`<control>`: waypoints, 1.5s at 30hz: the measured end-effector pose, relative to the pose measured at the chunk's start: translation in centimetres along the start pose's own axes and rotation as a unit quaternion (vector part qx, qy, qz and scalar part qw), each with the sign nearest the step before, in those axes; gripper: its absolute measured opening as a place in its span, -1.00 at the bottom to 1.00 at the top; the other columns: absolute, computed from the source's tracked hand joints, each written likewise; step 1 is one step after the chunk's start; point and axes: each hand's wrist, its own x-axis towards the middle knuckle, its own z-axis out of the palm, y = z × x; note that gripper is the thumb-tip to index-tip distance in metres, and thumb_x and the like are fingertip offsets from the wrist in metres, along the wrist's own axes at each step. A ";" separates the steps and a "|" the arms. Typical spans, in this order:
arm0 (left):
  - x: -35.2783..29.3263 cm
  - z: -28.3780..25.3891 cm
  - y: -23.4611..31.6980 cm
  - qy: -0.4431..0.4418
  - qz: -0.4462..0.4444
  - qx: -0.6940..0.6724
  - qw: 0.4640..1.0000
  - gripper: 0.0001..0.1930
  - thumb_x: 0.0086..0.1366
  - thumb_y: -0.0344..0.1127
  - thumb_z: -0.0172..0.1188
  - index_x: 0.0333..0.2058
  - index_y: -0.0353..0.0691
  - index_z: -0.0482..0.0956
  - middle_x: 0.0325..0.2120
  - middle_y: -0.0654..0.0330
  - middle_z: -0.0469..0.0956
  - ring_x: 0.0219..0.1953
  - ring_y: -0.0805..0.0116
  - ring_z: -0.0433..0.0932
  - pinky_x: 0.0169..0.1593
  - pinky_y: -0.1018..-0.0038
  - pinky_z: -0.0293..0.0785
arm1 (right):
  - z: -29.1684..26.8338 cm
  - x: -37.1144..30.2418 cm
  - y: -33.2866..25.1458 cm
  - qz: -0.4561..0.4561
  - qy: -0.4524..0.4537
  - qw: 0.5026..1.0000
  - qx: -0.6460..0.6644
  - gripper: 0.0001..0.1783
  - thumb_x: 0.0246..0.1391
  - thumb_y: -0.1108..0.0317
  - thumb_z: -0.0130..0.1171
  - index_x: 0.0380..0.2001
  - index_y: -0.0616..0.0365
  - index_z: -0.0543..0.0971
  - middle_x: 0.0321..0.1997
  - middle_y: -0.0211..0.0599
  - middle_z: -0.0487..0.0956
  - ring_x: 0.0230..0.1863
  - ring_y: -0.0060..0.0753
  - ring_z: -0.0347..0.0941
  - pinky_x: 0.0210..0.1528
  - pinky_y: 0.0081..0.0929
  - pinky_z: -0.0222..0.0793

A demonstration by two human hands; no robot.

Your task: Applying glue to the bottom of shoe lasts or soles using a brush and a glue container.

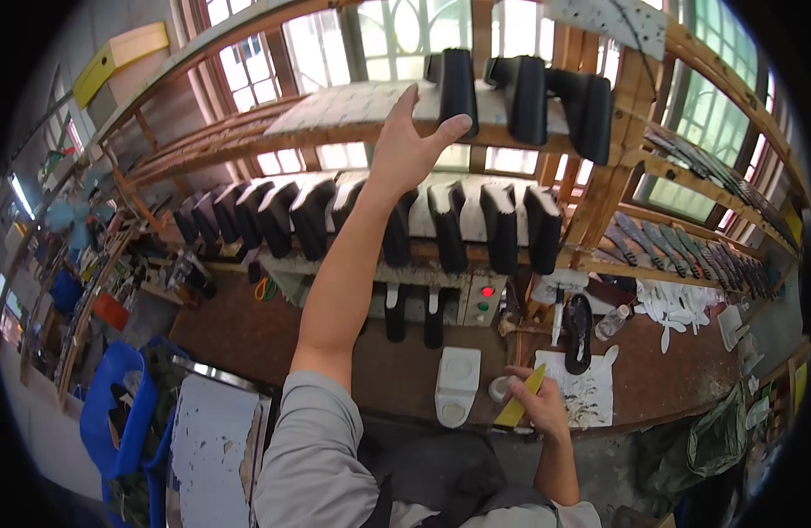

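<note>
My left hand (409, 145) is raised to the upper wooden shelf, fingers stretched out and thumb spread. The thumb overlaps the lower part of a black boot-shaped piece (459, 84); whether it touches I cannot tell. Two similar black pieces (522, 101) stand to its right. Lower down, over the bench's front edge, my right hand (541, 407) is closed on a flat yellow strip (522, 398). A small round white pot (499, 388) sits just left of that hand. Beside the pot is a white block with round hollows (457, 387).
Several black boot-shaped pieces (447, 231) line the middle shelf. Below it, a control box (481, 299) shows a red light. A black shoe sole (579, 339) lies on stained white paper (599, 392) near a clear bottle (613, 323). A blue bin (124, 414) stands left.
</note>
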 end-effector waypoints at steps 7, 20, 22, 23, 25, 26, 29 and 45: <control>-20.2 -10.4 -17.4 -0.321 -0.348 -0.016 0.881 -0.50 0.18 -0.09 0.24 -0.08 -0.44 0.50 -0.19 0.05 0.58 -0.14 0.38 0.53 -0.05 0.46 0.43 | 0.6 2.2 7.0 0.019 0.113 0.989 0.096 -0.70 0.19 0.18 0.10 -0.40 0.25 0.54 -0.49 -0.33 0.55 -0.61 -0.59 0.45 -0.67 -0.64 0.30; -41.2 -14.2 -29.6 -0.286 -0.332 0.398 0.806 -0.25 -0.20 -0.01 0.36 -0.07 -0.41 0.41 -0.20 -0.21 0.55 -0.09 -0.07 0.54 -0.04 0.22 0.45 | 10.7 -0.7 24.5 0.002 0.089 0.967 0.240 -0.71 0.18 0.34 0.09 -0.16 0.38 0.49 -0.37 -0.13 0.59 -0.48 -0.43 0.54 -0.41 -0.53 0.48; -44.4 -16.3 -26.9 -0.162 -0.274 0.171 0.932 -0.21 -0.08 -0.14 0.35 0.06 -0.49 0.25 -0.14 -0.21 0.51 -0.05 -0.02 0.52 0.02 0.31 0.39 | 10.7 -2.2 26.7 -0.005 0.069 0.971 0.230 -0.70 0.16 0.39 0.11 -0.11 0.40 0.47 -0.32 -0.11 0.61 -0.43 -0.40 0.57 -0.38 -0.54 0.49; -46.7 -16.7 -26.8 -0.082 -0.259 0.088 0.958 -0.22 -0.03 -0.24 0.36 0.11 -0.45 0.18 -0.07 -0.13 0.46 -0.03 0.08 0.47 0.03 0.36 0.37 | 10.9 -2.8 27.0 -0.002 0.089 0.970 0.227 -0.72 0.14 0.42 0.13 -0.14 0.41 0.50 -0.34 -0.13 0.62 -0.42 -0.41 0.59 -0.37 -0.57 0.49; -49.1 -14.5 -20.2 -0.032 -0.256 -0.120 0.958 -0.21 -0.06 -0.41 0.41 0.14 -0.37 0.18 -0.06 0.00 0.43 -0.04 0.24 0.44 0.04 0.42 0.36 | 9.7 -3.7 27.4 -0.025 0.118 0.974 0.193 -0.75 0.14 0.42 0.14 -0.18 0.40 0.53 -0.36 -0.14 0.63 -0.42 -0.42 0.58 -0.37 -0.57 0.49; -50.5 -13.4 -18.8 -0.005 -0.220 -0.173 0.960 -0.21 -0.08 -0.47 0.42 0.14 -0.37 0.21 -0.10 0.04 0.45 -0.06 0.30 0.45 0.04 0.44 0.36 | 9.2 -3.9 27.3 -0.045 0.126 0.977 0.164 -0.77 0.13 0.42 0.15 -0.22 0.39 0.55 -0.38 -0.16 0.63 -0.42 -0.43 0.58 -0.37 -0.57 0.49; -55.1 -8.3 -16.2 -0.071 -0.311 -0.109 0.942 -0.35 -0.07 -0.43 0.44 0.03 -0.34 0.36 -0.22 0.15 0.50 -0.05 0.36 0.43 0.03 0.45 0.37 | 7.9 -3.2 27.1 -0.089 0.165 0.978 0.095 -0.80 0.11 0.38 0.18 -0.30 0.34 0.59 -0.47 -0.26 0.62 -0.49 -0.55 0.52 -0.44 -0.63 0.42; -64.2 1.2 -18.4 -0.110 -0.148 -0.036 0.982 -0.44 0.05 -0.47 0.31 0.03 -0.39 0.30 -0.01 -0.15 0.41 -0.02 0.10 0.47 0.02 0.37 0.43 | 7.3 1.0 28.2 -0.114 0.120 0.962 -0.216 -0.81 0.07 0.35 0.21 -0.30 0.27 0.62 -0.38 -0.27 0.62 -0.41 -0.51 0.52 -0.34 -0.57 0.40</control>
